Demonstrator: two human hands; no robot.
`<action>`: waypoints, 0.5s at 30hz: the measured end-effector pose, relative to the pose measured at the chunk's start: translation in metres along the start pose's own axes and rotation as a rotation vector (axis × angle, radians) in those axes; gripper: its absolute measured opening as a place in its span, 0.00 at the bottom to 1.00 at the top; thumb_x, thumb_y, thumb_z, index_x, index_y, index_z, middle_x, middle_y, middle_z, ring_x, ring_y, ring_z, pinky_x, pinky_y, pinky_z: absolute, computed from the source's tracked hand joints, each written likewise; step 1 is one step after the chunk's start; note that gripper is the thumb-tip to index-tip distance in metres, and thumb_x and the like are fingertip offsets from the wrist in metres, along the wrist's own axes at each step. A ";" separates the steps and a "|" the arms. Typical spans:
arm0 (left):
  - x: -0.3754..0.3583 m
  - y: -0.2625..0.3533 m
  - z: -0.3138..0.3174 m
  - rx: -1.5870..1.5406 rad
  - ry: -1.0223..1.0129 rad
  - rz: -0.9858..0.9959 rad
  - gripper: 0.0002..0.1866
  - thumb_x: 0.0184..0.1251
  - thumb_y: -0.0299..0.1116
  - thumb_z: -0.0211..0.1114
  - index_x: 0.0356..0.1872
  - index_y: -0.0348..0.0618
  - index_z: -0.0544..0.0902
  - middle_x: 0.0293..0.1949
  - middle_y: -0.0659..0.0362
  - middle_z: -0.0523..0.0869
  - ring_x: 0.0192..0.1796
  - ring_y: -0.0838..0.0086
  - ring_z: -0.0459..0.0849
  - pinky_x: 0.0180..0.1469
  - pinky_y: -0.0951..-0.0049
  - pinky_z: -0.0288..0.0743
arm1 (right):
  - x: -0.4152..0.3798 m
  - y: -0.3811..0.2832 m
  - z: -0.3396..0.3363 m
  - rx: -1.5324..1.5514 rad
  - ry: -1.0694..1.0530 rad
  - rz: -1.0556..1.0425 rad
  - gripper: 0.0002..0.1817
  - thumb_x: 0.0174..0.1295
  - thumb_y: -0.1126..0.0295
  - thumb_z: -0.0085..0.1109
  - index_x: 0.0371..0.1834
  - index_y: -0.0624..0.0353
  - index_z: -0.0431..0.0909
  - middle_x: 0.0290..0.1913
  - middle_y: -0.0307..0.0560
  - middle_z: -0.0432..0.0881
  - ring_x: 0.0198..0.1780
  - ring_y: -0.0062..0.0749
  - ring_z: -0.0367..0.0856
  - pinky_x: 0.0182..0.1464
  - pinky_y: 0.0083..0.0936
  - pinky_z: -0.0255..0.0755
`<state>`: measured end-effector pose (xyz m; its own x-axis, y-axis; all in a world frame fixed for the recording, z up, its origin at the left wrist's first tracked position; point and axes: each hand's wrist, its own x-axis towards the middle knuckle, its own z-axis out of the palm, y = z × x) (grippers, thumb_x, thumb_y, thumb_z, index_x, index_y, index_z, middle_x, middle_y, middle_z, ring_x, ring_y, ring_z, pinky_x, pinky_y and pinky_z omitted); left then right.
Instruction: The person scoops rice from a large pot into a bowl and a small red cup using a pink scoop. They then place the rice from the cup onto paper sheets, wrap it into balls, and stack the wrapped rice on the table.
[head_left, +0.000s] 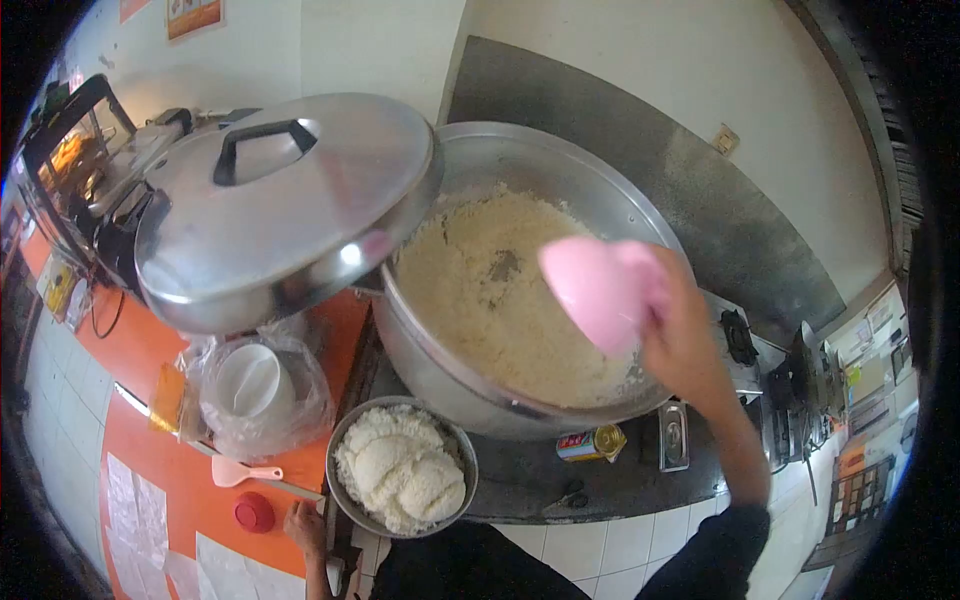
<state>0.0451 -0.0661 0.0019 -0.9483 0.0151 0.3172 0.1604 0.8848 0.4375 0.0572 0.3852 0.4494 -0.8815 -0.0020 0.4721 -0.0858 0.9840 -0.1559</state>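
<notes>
My right hand is closed on the handle of a pink plastic cup, tilted and blurred by motion over a large metal pot. Cooked rice covers the pot's bottom, with a dark bare-looking patch in the middle. My left hand rests at the edge of the orange counter, its fingers lying on the surface and apparently holding nothing. Close beside it is a metal bowl heaped with white rice. A red cup-like object and a pale pink spatula lie near that hand.
A big metal lid with a black handle leans over the pot's left rim. Clear plastic bags hold white containers below it. A can and small metal tray lie in front of the pot. A stove stands right.
</notes>
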 end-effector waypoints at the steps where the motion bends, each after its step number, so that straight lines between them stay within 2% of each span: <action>1: -0.001 -0.001 0.003 -0.001 0.004 -0.007 0.03 0.46 0.25 0.58 0.19 0.38 0.75 0.21 0.51 0.75 0.26 0.53 0.76 0.26 0.56 0.67 | 0.020 0.020 0.018 0.018 -0.124 0.112 0.23 0.54 0.79 0.49 0.55 0.67 0.61 0.45 0.69 0.74 0.48 0.58 0.76 0.50 0.42 0.70; 2: -0.002 -0.001 0.004 -0.078 -0.008 -0.030 0.04 0.48 0.26 0.58 0.19 0.38 0.75 0.21 0.50 0.75 0.27 0.53 0.76 0.26 0.56 0.66 | 0.037 0.044 0.040 0.036 -0.249 0.221 0.22 0.54 0.78 0.50 0.53 0.69 0.60 0.42 0.70 0.76 0.45 0.59 0.77 0.47 0.44 0.71; 4: -0.001 0.004 -0.001 -0.017 -0.016 -0.025 0.04 0.48 0.26 0.57 0.19 0.38 0.74 0.21 0.51 0.75 0.27 0.53 0.76 0.26 0.56 0.66 | 0.067 0.103 0.089 -0.082 -0.446 0.293 0.18 0.54 0.78 0.49 0.48 0.71 0.60 0.35 0.71 0.77 0.38 0.65 0.77 0.39 0.50 0.69; 6: -0.004 -0.002 0.002 -0.050 -0.045 -0.035 0.03 0.47 0.26 0.57 0.19 0.39 0.74 0.21 0.51 0.74 0.26 0.53 0.76 0.26 0.57 0.66 | 0.093 0.167 0.143 -0.218 -0.483 0.367 0.20 0.52 0.76 0.53 0.47 0.72 0.59 0.35 0.73 0.77 0.39 0.63 0.78 0.39 0.49 0.70; 8: -0.007 -0.004 0.004 -0.013 -0.041 -0.024 0.03 0.46 0.26 0.57 0.19 0.39 0.74 0.21 0.52 0.74 0.26 0.53 0.76 0.26 0.57 0.65 | 0.113 0.206 0.182 -0.269 -0.418 0.342 0.22 0.51 0.75 0.55 0.48 0.72 0.59 0.35 0.72 0.77 0.39 0.63 0.78 0.40 0.48 0.71; 9: -0.005 -0.005 0.006 0.009 -0.040 -0.019 0.03 0.46 0.26 0.58 0.19 0.39 0.74 0.21 0.52 0.74 0.26 0.53 0.76 0.25 0.58 0.65 | 0.123 0.216 0.195 -0.291 -0.386 0.330 0.23 0.50 0.75 0.56 0.48 0.72 0.59 0.35 0.72 0.77 0.39 0.63 0.78 0.41 0.47 0.71; 12: -0.004 -0.002 0.007 0.037 -0.031 -0.060 0.03 0.46 0.27 0.58 0.19 0.41 0.74 0.20 0.53 0.74 0.25 0.54 0.75 0.25 0.58 0.65 | 0.134 0.216 0.226 -0.282 -0.358 0.242 0.26 0.50 0.75 0.56 0.50 0.74 0.58 0.34 0.69 0.78 0.34 0.59 0.80 0.32 0.43 0.75; 15: -0.004 0.002 0.007 0.071 -0.052 -0.067 0.03 0.47 0.28 0.58 0.20 0.42 0.75 0.21 0.54 0.74 0.26 0.56 0.76 0.25 0.58 0.65 | 0.144 0.222 0.217 -0.088 -0.564 0.415 0.32 0.49 0.74 0.56 0.55 0.75 0.54 0.34 0.67 0.78 0.29 0.51 0.81 0.23 0.37 0.74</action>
<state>0.0471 -0.0611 -0.0045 -0.9694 -0.0227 0.2444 0.0781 0.9154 0.3948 -0.1889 0.5648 0.2947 -0.9415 0.3081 -0.1368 0.3266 0.9341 -0.1438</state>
